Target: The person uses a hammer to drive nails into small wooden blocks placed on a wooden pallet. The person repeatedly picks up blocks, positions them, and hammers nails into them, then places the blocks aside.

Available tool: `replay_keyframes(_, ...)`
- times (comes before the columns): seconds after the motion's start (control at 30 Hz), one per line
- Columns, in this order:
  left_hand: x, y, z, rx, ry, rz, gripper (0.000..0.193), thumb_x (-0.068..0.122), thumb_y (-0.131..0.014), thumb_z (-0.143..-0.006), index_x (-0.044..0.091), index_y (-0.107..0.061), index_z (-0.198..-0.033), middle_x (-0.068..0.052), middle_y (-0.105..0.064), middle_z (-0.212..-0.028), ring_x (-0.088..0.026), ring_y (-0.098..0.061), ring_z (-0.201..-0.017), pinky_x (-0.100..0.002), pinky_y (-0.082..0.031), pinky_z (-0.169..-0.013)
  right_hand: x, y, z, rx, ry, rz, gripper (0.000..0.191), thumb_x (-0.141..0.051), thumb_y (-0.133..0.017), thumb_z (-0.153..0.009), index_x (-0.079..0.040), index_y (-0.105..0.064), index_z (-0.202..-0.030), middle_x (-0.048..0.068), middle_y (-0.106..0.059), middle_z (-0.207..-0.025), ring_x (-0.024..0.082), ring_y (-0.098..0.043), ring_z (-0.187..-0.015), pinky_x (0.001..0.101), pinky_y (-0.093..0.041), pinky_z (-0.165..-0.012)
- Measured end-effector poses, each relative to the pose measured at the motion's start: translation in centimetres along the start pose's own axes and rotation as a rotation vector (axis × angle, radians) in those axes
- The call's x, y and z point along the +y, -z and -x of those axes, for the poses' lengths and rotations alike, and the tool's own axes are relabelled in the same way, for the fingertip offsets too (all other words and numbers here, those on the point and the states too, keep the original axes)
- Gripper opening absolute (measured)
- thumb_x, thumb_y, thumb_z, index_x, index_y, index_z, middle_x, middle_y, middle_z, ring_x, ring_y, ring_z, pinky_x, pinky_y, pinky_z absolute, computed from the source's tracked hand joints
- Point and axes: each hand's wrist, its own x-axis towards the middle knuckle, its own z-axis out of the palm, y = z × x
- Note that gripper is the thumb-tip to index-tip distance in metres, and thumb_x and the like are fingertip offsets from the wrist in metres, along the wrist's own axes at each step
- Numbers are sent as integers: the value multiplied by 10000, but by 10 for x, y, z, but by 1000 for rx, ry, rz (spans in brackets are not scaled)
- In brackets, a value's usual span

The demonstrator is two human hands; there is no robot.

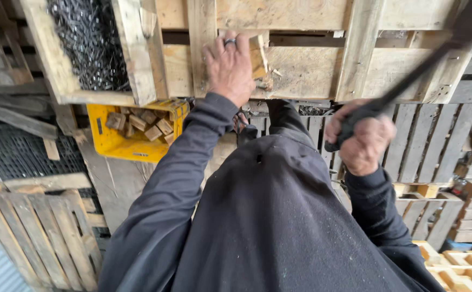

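Observation:
My left hand (229, 66), with a ring on one finger, presses a small wooden block (257, 55) against a board of the wooden pallet (301, 70) lying in front of me. My right hand (361, 138) is closed around the dark handle of a long tool (409, 81) that slants up toward the top right, where its head blurs out of view. Both arms wear dark sleeves, and my dark jacket fills the lower middle of the view.
A yellow crate (117, 143) with several small wooden blocks sits below the pallet at left. A wooden box of dark nails (90, 43) rests at the upper left. Stacked pallets (463, 162) stand at right and another pallet (41, 238) at lower left.

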Motion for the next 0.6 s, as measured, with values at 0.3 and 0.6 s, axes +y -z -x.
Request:
replay_keyframes(0.3, 1, 24, 14, 5, -18, 73, 931, 256, -952, -576, 30, -361, -1259, -246, -458, -1304, -441, -451, -1261, -702, -343, -1106, 71, -21, -3, -226, -854, 313, 306, -413, -593, -1068, -235, -535, -1309, 36, -492, -656, 119, -485, -479, 271, -455, -419)
replay_keyframes(0.6, 0, 22, 17, 38, 17, 161, 985, 188, -943, -512, 47, -387, -1313, -244, -445, -1304, -444, -443, -1218, -704, -310, -1085, -13, 20, -57, -202, 427, -27, 534, -518, -631, -984, 13, -584, -1024, 127, -614, -812, 161, -598, -538, 303, -562, -463)
